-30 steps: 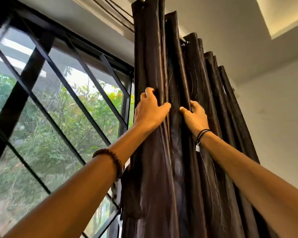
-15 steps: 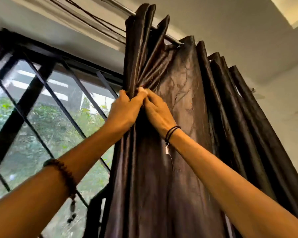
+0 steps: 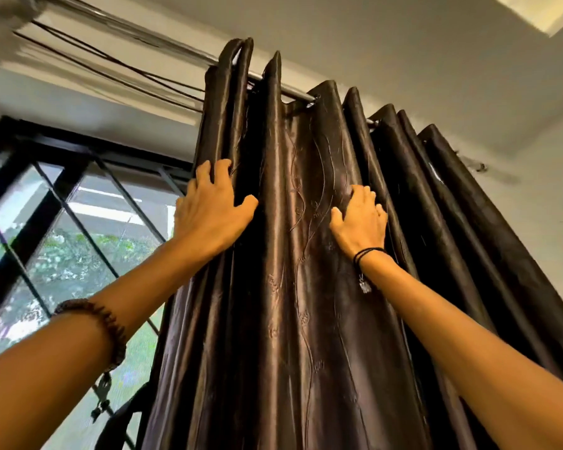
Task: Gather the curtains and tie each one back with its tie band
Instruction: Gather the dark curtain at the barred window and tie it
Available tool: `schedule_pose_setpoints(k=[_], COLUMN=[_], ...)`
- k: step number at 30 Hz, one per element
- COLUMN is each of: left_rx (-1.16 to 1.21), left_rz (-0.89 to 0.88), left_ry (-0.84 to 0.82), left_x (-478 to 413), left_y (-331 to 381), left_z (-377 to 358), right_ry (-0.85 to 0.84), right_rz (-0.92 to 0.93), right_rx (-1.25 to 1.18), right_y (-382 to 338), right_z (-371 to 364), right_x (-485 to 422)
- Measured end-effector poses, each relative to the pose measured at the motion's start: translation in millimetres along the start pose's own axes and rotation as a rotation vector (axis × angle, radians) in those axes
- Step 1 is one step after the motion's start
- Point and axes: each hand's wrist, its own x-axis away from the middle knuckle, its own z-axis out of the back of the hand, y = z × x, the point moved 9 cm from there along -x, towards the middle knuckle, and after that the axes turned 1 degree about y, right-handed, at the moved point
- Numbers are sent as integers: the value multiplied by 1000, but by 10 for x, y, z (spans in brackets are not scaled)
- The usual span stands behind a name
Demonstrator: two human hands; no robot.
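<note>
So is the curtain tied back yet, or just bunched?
Just bunched. The curtain hangs in loose pleats from the rod; both hands lie on it, and no band shows around it.

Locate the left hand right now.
In the head view, the left hand is left of centre, spread on the outer folds of the dark curtain next to the window grille, apart from the right hand.

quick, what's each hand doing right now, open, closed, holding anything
Left hand: open, fingers spread, curling over the left folds of the curtain.
Right hand: open, pressed flat on the curtain, gripping nothing.
</note>
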Motion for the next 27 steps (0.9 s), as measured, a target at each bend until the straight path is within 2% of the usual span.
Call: schedule_pose_setpoints(k=[3,7,9,12,14,17,18,24,27], left_rx=[-28,-71,-110,-159,-193,-211,-217,-183,-173], left_rz=[2,6,-12,-25,-46,-66,-64,-18,-24], left_ry=[17,33,20,26,33,37,47,32,1], left_x=[-64,-139,-166,-217,-263,-331,-351,-354,-334], left_y=[31,12,-12,-55,-72,-103,-118,-179,-219], left_z=[47,143,179,295,383,482,530,601,615], right_ry=[9,-32,-143,-425,-399,-103,-60,-121,-78], right_rz=[-14,43,37,143,185,162,135,-37,-75], right_rx=[-319,-502,-653,-816,-785,-638,-609,-392,-425], right_y=[-103,-603,-912,-1400,-1546,-1518,-1519,-1368,-1291], right_z=[28,-103,-216,-367,-301,-28,12,-112,-135], right_x=[-41,-94,-142,-184,-249,-388,-395,-396,-408])
